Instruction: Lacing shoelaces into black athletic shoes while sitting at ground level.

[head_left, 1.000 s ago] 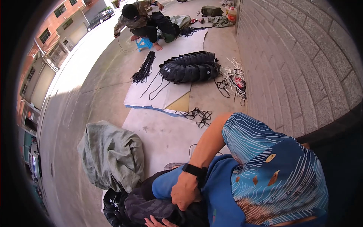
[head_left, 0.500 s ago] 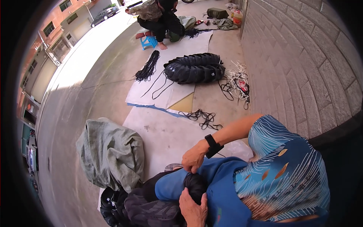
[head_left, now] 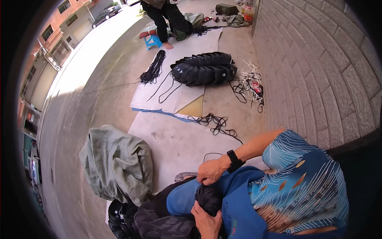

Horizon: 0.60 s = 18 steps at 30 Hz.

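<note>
My left hand (head_left: 207, 222) is wrapped round a rounded, folded black piece that looks like a shoe upper (head_left: 209, 199), held over my lap on a blue apron (head_left: 181, 201). My right hand (head_left: 211, 172), with a black watch on its wrist, has its fingers pinched together at the top edge of this piece. What those fingertips hold is hidden. A thin black lace (head_left: 213, 153) loops out beyond the right hand. Beside my legs lie similar black shoe uppers (head_left: 165, 221) in a pile, partly under a grey-green cloth (head_left: 119, 163).
White sheeting (head_left: 159, 131) covers the ground, with loose black laces (head_left: 215, 121), a long stack of nested black pieces (head_left: 205, 69) and a lace bundle (head_left: 154, 67). White cords (head_left: 251, 77) lie by the brick wall (head_left: 314, 71). Another person (head_left: 169, 20) is beside a blue stool (head_left: 152, 42).
The other person has risen from a low seated posture by the stool. My hands have shifted slightly right, and more of the black piece shows between them.
</note>
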{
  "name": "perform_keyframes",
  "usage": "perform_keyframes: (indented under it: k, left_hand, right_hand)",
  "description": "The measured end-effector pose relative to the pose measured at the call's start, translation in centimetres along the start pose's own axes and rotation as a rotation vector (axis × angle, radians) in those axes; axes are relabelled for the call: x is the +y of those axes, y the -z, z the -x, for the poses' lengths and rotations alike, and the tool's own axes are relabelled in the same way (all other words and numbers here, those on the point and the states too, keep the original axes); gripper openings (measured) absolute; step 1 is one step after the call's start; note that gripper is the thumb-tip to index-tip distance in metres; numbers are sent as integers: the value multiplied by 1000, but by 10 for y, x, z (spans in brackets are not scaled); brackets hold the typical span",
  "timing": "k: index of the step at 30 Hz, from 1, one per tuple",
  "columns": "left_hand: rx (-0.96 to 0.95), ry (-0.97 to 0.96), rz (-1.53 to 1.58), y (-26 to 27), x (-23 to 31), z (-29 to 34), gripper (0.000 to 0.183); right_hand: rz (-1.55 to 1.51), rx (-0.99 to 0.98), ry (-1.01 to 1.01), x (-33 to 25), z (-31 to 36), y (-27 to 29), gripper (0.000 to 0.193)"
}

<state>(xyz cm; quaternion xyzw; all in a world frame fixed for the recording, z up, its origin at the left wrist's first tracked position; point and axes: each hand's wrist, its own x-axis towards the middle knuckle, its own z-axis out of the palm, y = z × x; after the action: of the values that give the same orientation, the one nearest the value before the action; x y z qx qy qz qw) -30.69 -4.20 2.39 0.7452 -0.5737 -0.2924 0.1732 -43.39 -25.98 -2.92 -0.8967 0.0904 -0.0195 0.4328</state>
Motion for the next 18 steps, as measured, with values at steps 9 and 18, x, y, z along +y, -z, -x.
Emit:
perform_keyframes:
  k: [9, 18]
  left_hand:
    - [264, -31, 11, -8, -3, 0, 36]
    - [145, -32, 65, -10, -16, 6, 90]
  right_hand:
    - [-1291, 138, -419, -22, -12, -27, 11]
    - [-1480, 901, -262, 55, -26, 148, 16]
